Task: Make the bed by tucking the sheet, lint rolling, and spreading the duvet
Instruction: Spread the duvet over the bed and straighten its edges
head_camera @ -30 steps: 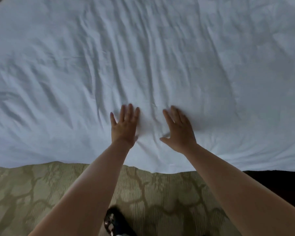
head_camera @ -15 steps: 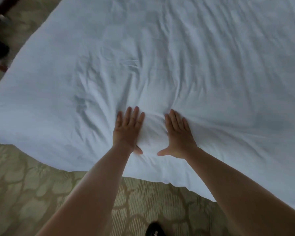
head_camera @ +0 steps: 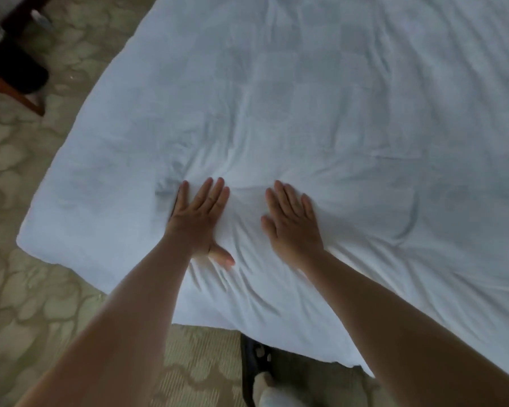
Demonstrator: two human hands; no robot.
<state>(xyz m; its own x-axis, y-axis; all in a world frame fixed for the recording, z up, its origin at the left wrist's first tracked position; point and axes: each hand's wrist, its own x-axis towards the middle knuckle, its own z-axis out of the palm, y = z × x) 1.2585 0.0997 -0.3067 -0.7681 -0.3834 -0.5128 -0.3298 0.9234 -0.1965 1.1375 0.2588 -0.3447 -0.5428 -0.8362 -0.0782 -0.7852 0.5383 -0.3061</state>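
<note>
Head camera, looking down: a person leans over a bed with both bare arms stretched forward, palms flat on a white duvet [head_camera: 321, 107]. The left hand [head_camera: 199, 218] lies with fingers straight and close together and the thumb splayed toward the near edge; the right hand [head_camera: 294, 224] lies beside it, fingers straight and slightly spread. Neither hand grips or pinches the fabric; both press on it from above, a strip of cloth bunched between them and creases fanning out from the palms.

The duvet covers the bed across most of the view and runs off the top and right of the picture. Its near edge slants from a rounded corner at the left, just beyond the left hand, down toward the lower right, where it passes behind the right forearm. The left hand sits near that corner; the right hand sits farther in from the edge.

Patterned beige carpet [head_camera: 36, 304] shows along the left side and below the near edge, giving open floor on that side of the bed. A dark shoe [head_camera: 254, 365] stands on the carpet just below the duvet's edge, between the two forearms. At the upper left, well apart from the bed, a wooden furniture leg [head_camera: 15, 92] and a dark object stand on the carpet; what they belong to cannot be told.
</note>
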